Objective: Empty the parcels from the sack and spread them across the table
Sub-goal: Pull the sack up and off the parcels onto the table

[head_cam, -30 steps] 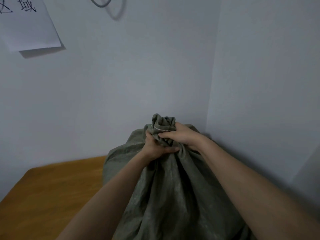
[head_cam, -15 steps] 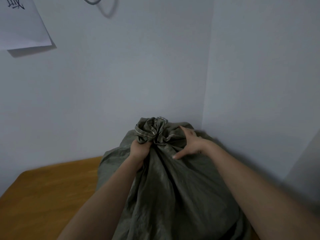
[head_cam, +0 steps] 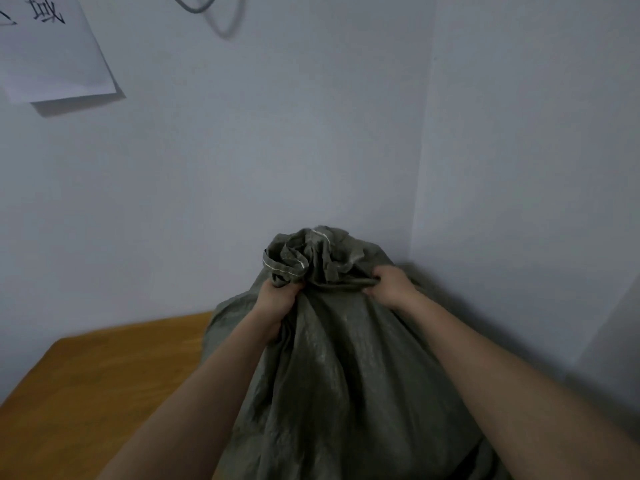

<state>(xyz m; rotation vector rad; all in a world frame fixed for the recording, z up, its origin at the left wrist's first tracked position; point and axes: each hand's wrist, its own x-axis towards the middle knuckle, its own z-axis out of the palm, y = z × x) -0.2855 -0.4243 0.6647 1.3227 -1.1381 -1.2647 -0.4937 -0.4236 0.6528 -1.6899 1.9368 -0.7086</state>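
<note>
A large grey-green woven sack (head_cam: pixel 349 375) stands full on the wooden table (head_cam: pixel 104 382), pushed into the corner of the room. Its neck is bunched and crumpled at the top, showing a white stitched hem. My left hand (head_cam: pixel 278 297) grips the bunched fabric on the neck's left side. My right hand (head_cam: pixel 391 284) grips a fold of fabric on the right side of the neck. The two hands are apart, with the gathered mouth between them. The parcels are hidden inside the sack.
White walls meet in a corner just behind and right of the sack. A sheet of paper (head_cam: pixel 52 53) with printed characters hangs on the wall at upper left, and a grey cable loop (head_cam: pixel 194 5) hangs near the top. Bare table top lies left of the sack.
Both hands held the neck together at first. My right hand let go, slid right and took a new hold of the fabric; the hands now sit apart and the mouth has loosened.
</note>
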